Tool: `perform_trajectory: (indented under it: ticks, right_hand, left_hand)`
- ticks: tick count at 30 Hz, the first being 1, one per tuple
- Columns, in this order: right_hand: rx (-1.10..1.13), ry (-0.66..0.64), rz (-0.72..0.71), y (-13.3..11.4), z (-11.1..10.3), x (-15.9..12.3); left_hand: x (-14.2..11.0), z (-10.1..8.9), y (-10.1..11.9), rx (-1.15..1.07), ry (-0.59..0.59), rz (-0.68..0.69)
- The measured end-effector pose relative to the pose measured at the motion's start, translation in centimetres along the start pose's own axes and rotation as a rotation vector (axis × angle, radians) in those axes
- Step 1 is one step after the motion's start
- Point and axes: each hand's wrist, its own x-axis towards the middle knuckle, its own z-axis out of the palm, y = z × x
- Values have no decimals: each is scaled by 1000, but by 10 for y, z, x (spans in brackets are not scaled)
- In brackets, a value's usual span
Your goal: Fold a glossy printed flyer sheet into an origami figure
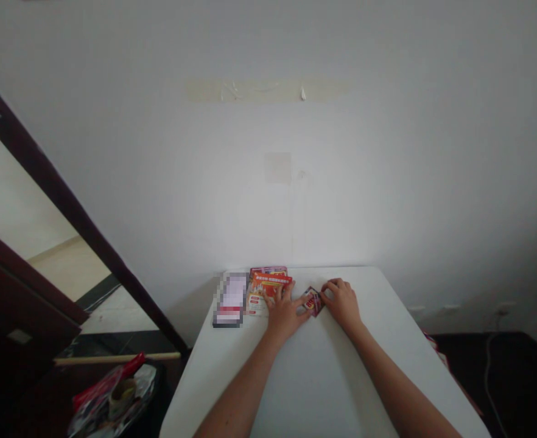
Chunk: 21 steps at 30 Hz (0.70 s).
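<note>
A small folded flyer [313,302] in dark red, yellow and white lies on the white table between my two hands. My right hand [345,304] is closed at its right edge, with the fingertips gripping the paper. My left hand [284,315] has its fingers spread; the thumb touches the folded flyer's left side, while the other fingers rest on an orange and white flyer [260,299]. Behind that one, the top of another purple and red flyer [268,269] shows. Part of the orange flyer is hidden under my left fingers.
Left of the flyers, a blurred-out phone-like item [231,299] lies at the edge of the white table [314,377]. The table's far edge meets a pale wall [341,201]. A full waste bin [122,395] stands on the floor at the lower left, near a dark door frame [81,213].
</note>
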Motion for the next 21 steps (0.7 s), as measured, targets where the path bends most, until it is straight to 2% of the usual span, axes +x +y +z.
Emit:
perform_trajectory:
  ticks: [21]
  right_hand:
    - [12, -89, -27, 6, -2, -4]
  left_hand:
    - [0, 4, -1, 29, 28, -5]
